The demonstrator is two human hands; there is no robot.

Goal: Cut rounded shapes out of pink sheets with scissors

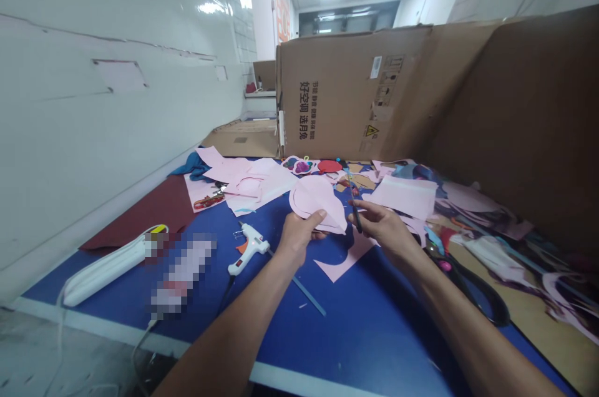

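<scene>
My left hand (302, 235) is closed on a pale pink sheet piece (316, 194) with rounded edges, thumb on top. A dark curved line runs across that piece. In my right hand (381, 225) is a pair of scissors (356, 216) with dark handles, its thin blades pointing up and away. The scissors are just right of the pink piece, apart from it. Below my hands a curved pink offcut (346, 263) lies on the blue table (374, 328). Whether the piece is felt or paper I cannot tell.
A white glue gun (248, 247) lies left of my left arm, near a white power strip (112, 266). Large black-handled shears (468, 284) and a heap of scraps (510, 247) are at right. A cardboard box (346, 97) stands behind, with pink sheets (266, 178) before it.
</scene>
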